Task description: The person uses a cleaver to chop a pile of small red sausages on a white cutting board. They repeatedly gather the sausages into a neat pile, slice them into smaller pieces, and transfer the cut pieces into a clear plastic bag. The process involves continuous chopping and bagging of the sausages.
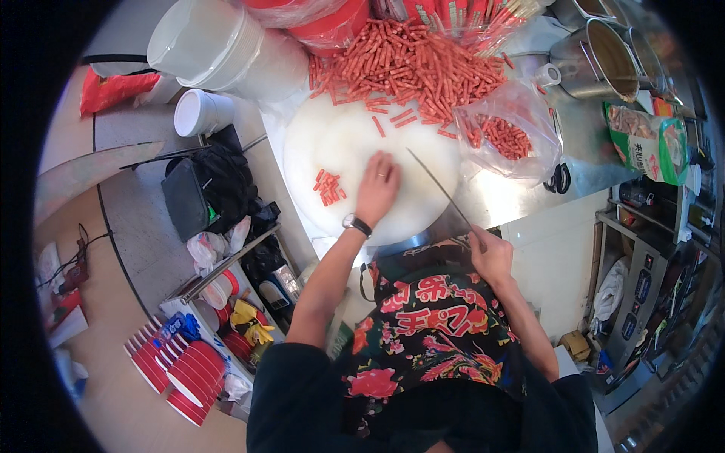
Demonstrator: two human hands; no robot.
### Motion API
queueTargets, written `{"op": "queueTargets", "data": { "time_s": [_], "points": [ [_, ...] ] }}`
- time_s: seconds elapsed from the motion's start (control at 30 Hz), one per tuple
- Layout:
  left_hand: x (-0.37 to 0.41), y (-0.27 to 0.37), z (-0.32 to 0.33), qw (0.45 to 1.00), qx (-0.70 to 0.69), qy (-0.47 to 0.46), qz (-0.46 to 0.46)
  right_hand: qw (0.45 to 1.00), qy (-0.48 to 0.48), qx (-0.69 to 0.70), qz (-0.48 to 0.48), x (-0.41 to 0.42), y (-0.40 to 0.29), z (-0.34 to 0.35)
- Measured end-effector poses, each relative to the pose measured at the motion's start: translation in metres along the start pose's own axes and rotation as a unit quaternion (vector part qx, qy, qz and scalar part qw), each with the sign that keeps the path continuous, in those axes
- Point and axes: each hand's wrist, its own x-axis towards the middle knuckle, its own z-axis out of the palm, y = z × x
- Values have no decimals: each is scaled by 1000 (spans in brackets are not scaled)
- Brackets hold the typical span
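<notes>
My left hand (378, 184), with a ring and a wristwatch, rests on a round white chopping board (317, 133). Its fingers are close together, and whatever lies under them is hidden. A small heap of short-cut red sausage pieces (329, 188) sits just left of it. In my right hand (491, 255) is the handle of a knife (439, 184); its blade, seen almost edge-on, slants over the board's right part. Behind spreads a large pile of red sausage sticks (408, 65), a few lying loose on the board.
An opened clear plastic bag (470, 127) holding cut red pieces stands right of the board. Stacked clear tubs (226, 51) and a white bucket (205, 112) are at the left. Metal pots (595, 59) and a green-and-white food bag (645, 141) are at the right.
</notes>
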Motion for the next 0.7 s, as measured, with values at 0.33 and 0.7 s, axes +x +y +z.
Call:
{"op": "queueTargets", "data": {
  "time_s": [0.33,0.7],
  "points": [
    [25,-16,-37,981,124,52,-140,999,11,-8,37,4,17,0],
    [110,-45,-14,995,49,6,-86,999,-11,-3,49,11,14,-4]
  ]
}}
